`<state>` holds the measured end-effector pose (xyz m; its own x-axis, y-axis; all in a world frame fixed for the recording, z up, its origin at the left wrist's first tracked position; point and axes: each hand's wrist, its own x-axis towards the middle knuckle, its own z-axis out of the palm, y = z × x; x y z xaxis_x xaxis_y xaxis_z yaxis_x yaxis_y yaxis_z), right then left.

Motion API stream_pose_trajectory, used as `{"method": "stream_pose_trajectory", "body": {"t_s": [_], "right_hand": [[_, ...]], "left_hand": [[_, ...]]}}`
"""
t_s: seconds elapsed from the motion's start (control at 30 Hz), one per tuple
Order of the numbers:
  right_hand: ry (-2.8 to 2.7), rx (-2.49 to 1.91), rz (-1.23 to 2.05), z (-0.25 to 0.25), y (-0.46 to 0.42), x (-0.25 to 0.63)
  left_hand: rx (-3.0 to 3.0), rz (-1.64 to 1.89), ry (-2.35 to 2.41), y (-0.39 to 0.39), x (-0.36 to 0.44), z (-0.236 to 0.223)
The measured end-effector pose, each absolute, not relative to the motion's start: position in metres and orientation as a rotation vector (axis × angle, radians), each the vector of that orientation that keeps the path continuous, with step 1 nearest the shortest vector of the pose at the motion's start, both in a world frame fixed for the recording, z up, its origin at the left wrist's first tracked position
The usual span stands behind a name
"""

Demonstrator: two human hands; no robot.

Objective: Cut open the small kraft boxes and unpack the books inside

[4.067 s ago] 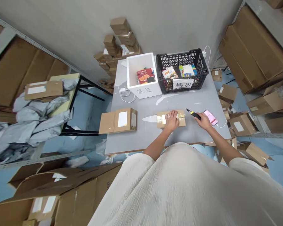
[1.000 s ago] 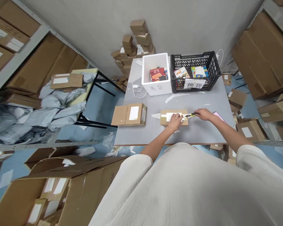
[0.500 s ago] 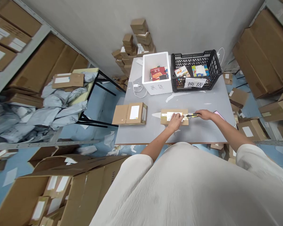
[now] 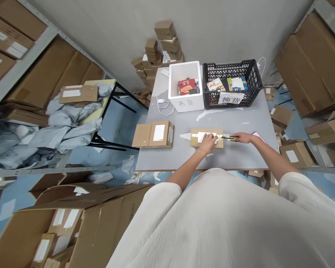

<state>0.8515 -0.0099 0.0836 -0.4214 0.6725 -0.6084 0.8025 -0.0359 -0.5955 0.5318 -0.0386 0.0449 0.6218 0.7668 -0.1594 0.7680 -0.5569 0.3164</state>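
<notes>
A taped cardboard box (image 4: 195, 142) with a white label lies on the grey table in front of me. My left hand (image 4: 209, 142) rests on its top with fingers spread over the label, holding nothing. A slim yellow and black utility knife (image 4: 228, 138) is gripped in my right hand (image 4: 241, 137), just right of the box. Its tip points left, at the box's right end; whether the blade touches the tape is too small to tell.
On the table (image 4: 167, 160) are a white foam box (image 4: 186, 104) and a black crate (image 4: 231, 100), both holding books, a brown carton (image 4: 162, 134) at left and a phone (image 4: 259, 136) at right. A large open carton (image 4: 111, 216) stands at lower left. Grey parcels (image 4: 48, 136) fill the left shelf.
My right hand has shifted slightly, and the knife lies a little lower in angle. My left hand stays on the box, which has hardly moved.
</notes>
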Motion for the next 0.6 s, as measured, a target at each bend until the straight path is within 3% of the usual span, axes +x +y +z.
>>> {"method": "stream_pose_trajectory", "body": {"t_s": [0.6], "right_hand": [[1.970,1.907,-1.927,0.049,-0.096,0.846]], "left_hand": [[2.460,-0.027,1.241,-0.040,0.533,0.050]]}}
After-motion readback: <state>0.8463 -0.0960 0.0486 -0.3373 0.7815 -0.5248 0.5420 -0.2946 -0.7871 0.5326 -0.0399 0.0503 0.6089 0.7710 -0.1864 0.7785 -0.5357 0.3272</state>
